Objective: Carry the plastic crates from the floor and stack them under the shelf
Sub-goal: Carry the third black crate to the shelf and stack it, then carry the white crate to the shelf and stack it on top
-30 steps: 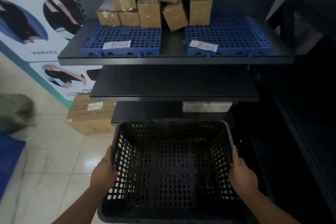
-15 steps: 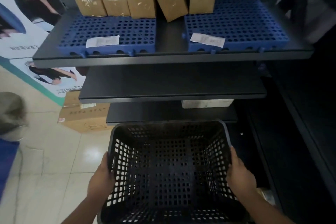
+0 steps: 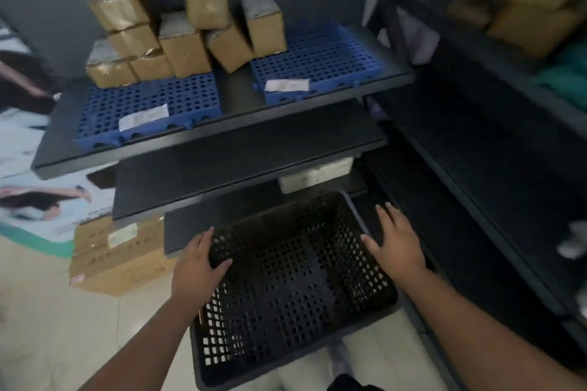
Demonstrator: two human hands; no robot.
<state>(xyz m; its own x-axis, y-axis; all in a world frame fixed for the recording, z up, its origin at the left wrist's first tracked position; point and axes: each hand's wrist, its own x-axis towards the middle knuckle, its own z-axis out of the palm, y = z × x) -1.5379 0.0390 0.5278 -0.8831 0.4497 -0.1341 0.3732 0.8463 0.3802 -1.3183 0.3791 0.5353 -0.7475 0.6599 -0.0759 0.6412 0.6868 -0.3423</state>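
Observation:
A black perforated plastic crate [image 3: 295,289] sits low in front of me, tilted, its far end at the front edge of the lowest dark shelf [image 3: 203,222]. My left hand [image 3: 197,267] is on the crate's left rim, thumb hooked inside the wall and fingers stretched along the outside. My right hand [image 3: 397,241] is at the right rim with its fingers spread and straight; only the thumb touches the rim. The crate holds nothing.
Above are two more dark shelves; the top shelf [image 3: 133,154] carries blue perforated mats [image 3: 317,63] and several taped cardboard boxes [image 3: 184,44]. A big carton [image 3: 117,257] stands on the tiled floor at left. Another dark rack [image 3: 495,168] runs along the right.
The crate has gone down and forward toward the lowest shelf. My right hand has let go of the side and spread its fingers; my left hand has slid up the left rim. The view has tilted.

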